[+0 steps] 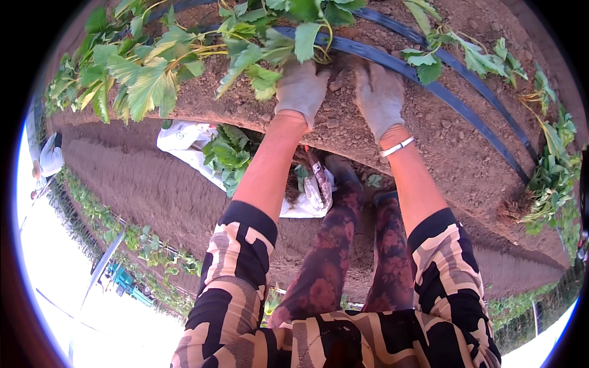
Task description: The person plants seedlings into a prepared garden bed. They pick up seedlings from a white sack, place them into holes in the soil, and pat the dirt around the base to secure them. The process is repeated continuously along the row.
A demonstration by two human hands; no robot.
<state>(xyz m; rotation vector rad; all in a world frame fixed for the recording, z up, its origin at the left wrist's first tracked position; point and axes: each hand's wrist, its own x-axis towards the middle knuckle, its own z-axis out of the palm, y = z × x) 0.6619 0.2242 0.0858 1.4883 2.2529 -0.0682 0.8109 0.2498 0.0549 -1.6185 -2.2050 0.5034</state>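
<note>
The leafy green plant [307,42] shows at the far middle of the scene, its broad, toothed leaves hanging on thin yellow-green stems, its base hidden from view. The brown soil [336,116] beneath and nearer is loose and crumbly, dotted with small clods, and forms a raised bed running left to right.

Gloved left hand [302,92] and right hand [379,98] touch soil [337,119] beside black drip tape [380,57]. Nearer, left, a white sack [180,136] holds leafy plants [227,152].
</note>
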